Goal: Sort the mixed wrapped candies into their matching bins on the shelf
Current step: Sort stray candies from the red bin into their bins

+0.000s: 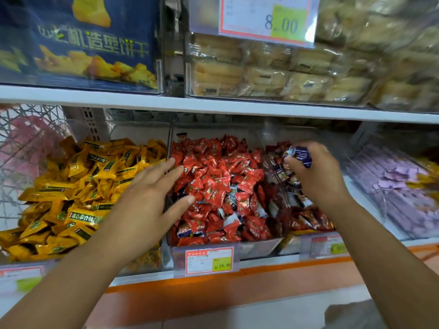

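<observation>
Two hands reach to the lower shelf (213, 110), w/ the red candy bin (228, 245) in the middle as landmark. Left hand (147, 198) is spread flat, fingers apart, gripping nothing; it hovers at the bin's left edge, fingertips over the red candies (213, 181). A few blue & white candies lie mixed into the red pile. Right hand (318, 174) is just right of the red bin, over the next bin (280, 210) of dark red & blue candies, fingers pinched on a blue wrapped candy (300, 156). Left of the red bin sits a pile of yellow packs (76, 186). Far right of it are purple packs (399, 186). A price tag (209, 260) hangs on the red bin's front.
</observation>
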